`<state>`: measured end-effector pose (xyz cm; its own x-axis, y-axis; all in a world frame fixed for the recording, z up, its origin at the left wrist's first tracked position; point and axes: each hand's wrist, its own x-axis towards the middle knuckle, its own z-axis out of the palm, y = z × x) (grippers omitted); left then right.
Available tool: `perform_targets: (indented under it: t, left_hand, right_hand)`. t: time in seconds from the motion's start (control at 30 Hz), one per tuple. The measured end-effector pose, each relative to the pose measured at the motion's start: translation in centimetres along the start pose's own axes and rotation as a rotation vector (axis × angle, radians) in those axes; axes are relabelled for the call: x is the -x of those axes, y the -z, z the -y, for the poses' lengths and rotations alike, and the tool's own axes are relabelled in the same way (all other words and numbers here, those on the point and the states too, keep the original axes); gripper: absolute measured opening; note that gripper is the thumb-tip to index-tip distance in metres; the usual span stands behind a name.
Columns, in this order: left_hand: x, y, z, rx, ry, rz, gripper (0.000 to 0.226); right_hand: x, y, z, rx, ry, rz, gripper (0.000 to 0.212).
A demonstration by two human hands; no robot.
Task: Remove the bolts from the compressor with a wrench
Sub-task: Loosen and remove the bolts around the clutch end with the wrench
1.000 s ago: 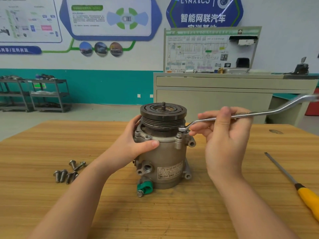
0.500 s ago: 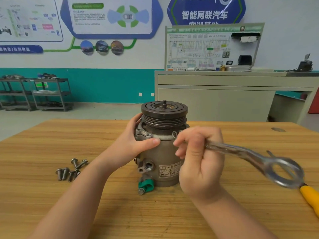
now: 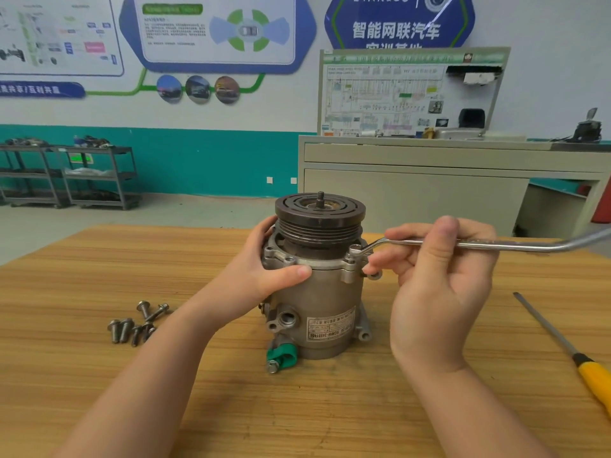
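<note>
Compressor (image 3: 319, 292) upright on counter (image 3: 99, 266), left hand (image 3: 267, 269) gripping its flange. Right hand (image 3: 436, 282) pinches ring wrench (image 3: 479, 244), ring seated on flange bolt (image 3: 354, 251). Advice: keep ring square and fully down, brace housing, short swings. Removed bolts (image 3: 135, 323) lie left.

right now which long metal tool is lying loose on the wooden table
The yellow-handled screwdriver at the right edge; the silver ring wrench is gripped by the right hand, seated on the compressor.

Wood table (image 3: 99, 375) w/ yellow-handled screwdriver (image 3: 568, 348) at near right, shaft pointing far-left. Far side: beige cabinet (image 3: 429, 193) w/ wiring diagram board (image 3: 406, 94) on top; grey shelf racks (image 3: 69, 175) far left; posters (image 3: 211, 31) on wall above teal band.
</note>
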<state>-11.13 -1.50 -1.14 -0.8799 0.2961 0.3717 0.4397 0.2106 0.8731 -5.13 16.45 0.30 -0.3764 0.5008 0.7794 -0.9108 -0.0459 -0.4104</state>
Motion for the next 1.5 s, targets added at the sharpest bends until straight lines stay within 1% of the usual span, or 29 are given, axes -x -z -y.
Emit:
perform_targets:
  t: [0.13, 0.23, 0.33, 0.4, 0.47, 0.5, 0.53, 0.6, 0.67, 0.7, 0.73, 0.8, 0.83, 0.87, 0.9, 0.97, 1.07, 1.17, 1.3, 1.4, 1.5]
  left_hand:
    - [0.1, -0.1, 0.0, -0.015, 0.002, 0.0, 0.094]
    - [0.0, 0.0, 0.0, -0.023, 0.012, 0.008, 0.092]
    - [0.0, 0.1, -0.4, -0.041, 0.01, 0.018, 0.093]
    - [0.0, 0.1, -0.5, -0.04, 0.012, 0.025, 0.093]
    - [0.1, 0.1, -0.5, -0.05, 0.013, 0.02, 0.091]
    - [0.1, 0.1, -0.5, -0.056, 0.014, 0.018, 0.09]
    - [0.1, 0.0, -0.5, -0.055, 0.02, 0.017, 0.091]
    - [0.2, 0.0, -0.5, -0.045, 0.025, 0.011, 0.093]
    - [0.2, -0.1, -0.5, -0.038, 0.024, 0.006, 0.092]
    - [0.2, -0.1, -0.5, -0.034, 0.024, 0.006, 0.091]
    - [0.1, -0.1, -0.5, -0.031, 0.024, 0.008, 0.09]
    - [0.1, 0.0, -0.4, -0.03, 0.021, 0.01, 0.093]
    - [0.1, 0.0, -0.5, -0.031, 0.02, 0.007, 0.095]
    - [0.1, 0.1, -0.5, -0.036, 0.021, 0.002, 0.097]
    - [0.1, 0.1, -0.5, -0.04, 0.02, -0.001, 0.098]
    - [0.2, 0.0, -0.5, -0.045, 0.019, 0.001, 0.096]
    - [0.3, 0.0, -0.4, -0.038, 0.019, 0.002, 0.097]
    - [0.2, -0.1, -0.6, -0.035, 0.022, 0.004, 0.096]
    - [0.2, 0.0, -0.5, -0.047, 0.021, 0.004, 0.099]
    - [0.2, 0.0, -0.4, -0.046, 0.014, 0.001, 0.102]
    - [0.0, 0.0, -0.2, -0.07, -0.013, -0.01, 0.099]
  right_hand:
    - [0.4, 0.1, -0.1, 0.135, 0.183, 0.128, 0.006]
    - [0.4, 0.6, -0.5, 0.198, 0.282, 0.238, 0.011]
    - [0.5, 0.9, -0.8, 0.344, 0.43, 0.355, 0.025]
    - [0.8, 0.6, -0.9, 0.42, 0.493, 0.376, 0.029]
    - [1.3, 0.2, -0.9, 0.401, 0.454, 0.35, 0.033]
    - [1.5, 0.0, -1.0, 0.364, 0.416, 0.321, 0.032]
    - [1.7, -0.1, -1.0, 0.312, 0.368, 0.276, 0.026]
    - [1.6, -0.2, -0.9, 0.178, 0.226, 0.124, 0.011]
    - [0.6, 0.1, -1.2, 0.072, -0.02, -0.069, 0.013]
    - [-0.1, 0.4, -1.5, 0.015, -0.197, -0.139, 0.016]
    - [-1.0, 0.7, -1.9, -0.068, -0.394, -0.175, 0.018]
    - [-2.8, 1.5, -2.6, -0.271, -0.746, -0.148, 0.021]
    - [-3.6, 1.8, -2.6, -0.354, -0.85, -0.113, 0.022]
    - [-4.1, 2.1, -2.6, -0.418, -0.882, -0.089, 0.023]
    - [-4.4, 2.2, -2.4, -0.469, -0.858, -0.078, 0.024]
    - [-4.4, 2.3, -1.9, -0.481, -0.722, -0.07, 0.023]
    - [-3.3, 1.9, -1.1, -0.194, -0.408, -0.004, 0.017]
    - [-2.2, 1.4, -0.7, 0.037, -0.144, 0.126, 0.011]
    - [-1.2, 1.4, -0.4, 0.204, 0.159, 0.298, 0.008]
    - [-0.3, 1.4, -1.0, 0.307, 0.374, 0.387, 0.016]
    - [0.8, 1.2, -1.6, 0.442, 0.593, 0.48, 0.014]
